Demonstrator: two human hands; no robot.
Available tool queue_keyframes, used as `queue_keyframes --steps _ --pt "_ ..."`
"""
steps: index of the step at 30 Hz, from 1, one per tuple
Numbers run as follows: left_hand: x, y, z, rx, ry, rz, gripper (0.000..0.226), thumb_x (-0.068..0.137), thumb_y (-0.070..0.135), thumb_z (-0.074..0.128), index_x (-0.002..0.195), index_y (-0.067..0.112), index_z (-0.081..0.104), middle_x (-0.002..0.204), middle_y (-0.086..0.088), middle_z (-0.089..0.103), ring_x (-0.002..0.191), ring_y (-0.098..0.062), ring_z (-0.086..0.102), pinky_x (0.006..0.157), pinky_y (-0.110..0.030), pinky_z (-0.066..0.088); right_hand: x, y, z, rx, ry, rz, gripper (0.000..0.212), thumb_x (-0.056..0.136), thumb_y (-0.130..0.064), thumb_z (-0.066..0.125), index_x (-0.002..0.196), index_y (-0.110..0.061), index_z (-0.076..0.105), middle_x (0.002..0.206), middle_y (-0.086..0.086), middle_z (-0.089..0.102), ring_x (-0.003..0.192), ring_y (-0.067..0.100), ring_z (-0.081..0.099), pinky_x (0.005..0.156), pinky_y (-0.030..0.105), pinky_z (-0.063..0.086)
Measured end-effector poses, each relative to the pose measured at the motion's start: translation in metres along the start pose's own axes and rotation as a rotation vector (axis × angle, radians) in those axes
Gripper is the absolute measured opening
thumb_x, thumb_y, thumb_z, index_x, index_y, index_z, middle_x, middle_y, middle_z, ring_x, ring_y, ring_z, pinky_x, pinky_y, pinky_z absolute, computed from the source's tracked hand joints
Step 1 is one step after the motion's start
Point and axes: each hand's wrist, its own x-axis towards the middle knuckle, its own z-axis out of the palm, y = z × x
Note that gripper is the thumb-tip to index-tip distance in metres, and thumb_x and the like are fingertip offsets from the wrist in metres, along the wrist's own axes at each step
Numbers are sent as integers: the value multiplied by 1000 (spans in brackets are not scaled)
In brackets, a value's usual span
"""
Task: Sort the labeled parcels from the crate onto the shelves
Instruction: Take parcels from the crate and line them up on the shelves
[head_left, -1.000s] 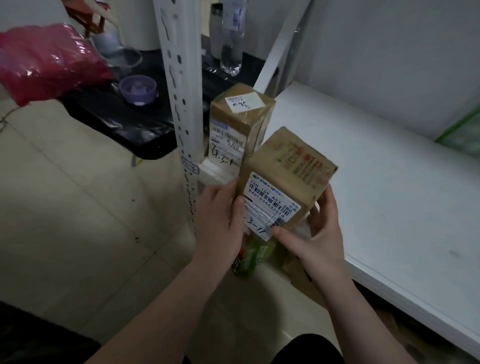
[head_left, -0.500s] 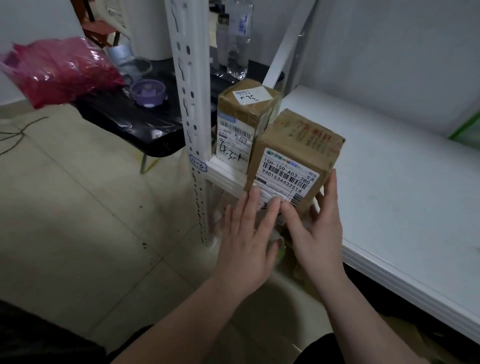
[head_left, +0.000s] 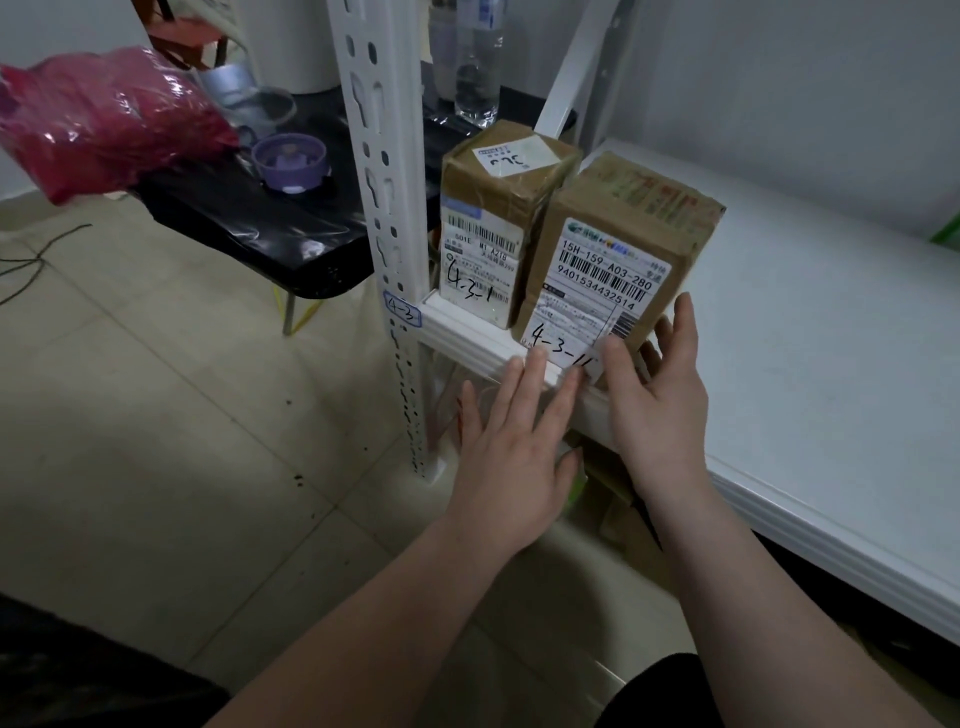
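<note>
Parcel marked 4-3-11 (head_left: 618, 249) stood on the white shelf (head_left: 831, 338) at its near left corner, just right of the parcel marked 4-3-1 (head_left: 493, 228); whether they touched was unclear. Left hand (head_left: 514, 457) was flat with fingers straight, tips on the label's bottom edge and the shelf lip, holding nothing. Right hand (head_left: 660, 410) was spread wide too, thumb on the front face and fingers along the right side, bracing rather than clamping.

Step was probably seating the box. Best done by pushing evenly with both hands so it slid back square, label facing out, base fully on the shelf.

Post tag (head_left: 402, 310) read "4-3-", the rest unreadable. Crate was out of view. Under the shelf was dark: cardboard and something green, unclear. Fingers hid whether the base overhung the lip.
</note>
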Motion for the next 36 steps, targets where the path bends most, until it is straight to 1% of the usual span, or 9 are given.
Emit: queue_keyframes --steps 2,5,11,15,18,24,27,33,36 --pt "2 0 -1 8 3 -5 75 91 40 48 152 27 7 161 -7 3 146 -26 -3 110 -61 -1 3 -1 2 -19 0 7 77 93 -38 58 156 -29 14 120 -39 40 111 -5 51 107 33 43" --pt "5 1 -3 15 7 -10 73 91 40 49 152 25 12 160 -8 8 147 -29 3 110 -62 2 7 -2 3 -60 -23 8 75 94 -42 55 156 -31 13 116 -41 41 110 -1 53 100 29 42" --pt "6 2 -3 26 13 -14 72 90 41 50 151 23 17 160 -8 12 147 -29 7 110 -63 6 11 -6 2 -119 -70 11 71 96 -44 50 156 -33 14 141 -21 49 121 13 57 96 28 40" --pt "7 0 -3 38 16 -16 72 90 41 51 151 23 18 159 -8 13 146 -29 8 110 -63 6 12 -10 2 -148 -93 16 68 97 -44 48 155 -34 15 131 -26 50 120 13 58 99 33 43" --pt "6 0 -2 39 19 -12 72 89 41 53 150 23 21 159 -8 15 146 -29 11 109 -64 8 10 -12 3 -164 -96 19 67 98 -44 48 155 -33 15 138 -19 52 121 15 58 102 38 44" --pt "4 -2 3 69 20 -5 79 85 41 55 151 24 15 160 -8 11 146 -29 9 109 -63 7 4 -10 4 -192 -66 18 72 96 -46 50 156 -30 13 119 -32 45 118 13 59 95 27 41" --pt "5 1 -10 80 -84 -32 85 84 42 56 152 25 8 161 -6 4 147 -27 3 110 -63 5 -5 -15 2 -223 -88 45 72 92 -42 52 153 -26 20 125 -22 56 114 14 61 95 33 47" --pt "16 17 -93 43 -457 -142 84 87 37 56 151 27 1 160 -2 -7 146 -28 -11 112 -60 -4 -18 -60 -35 -345 -281 283 76 95 -34 56 156 -15 15 156 7 36 136 30 44 111 41 36" --pt "15 28 -149 -20 -507 -174 70 86 34 55 146 22 23 153 -5 23 141 -28 17 111 -51 24 -27 -97 -60 -355 -304 379 68 96 -27 57 154 -14 24 154 9 39 139 28 41 109 33 33"
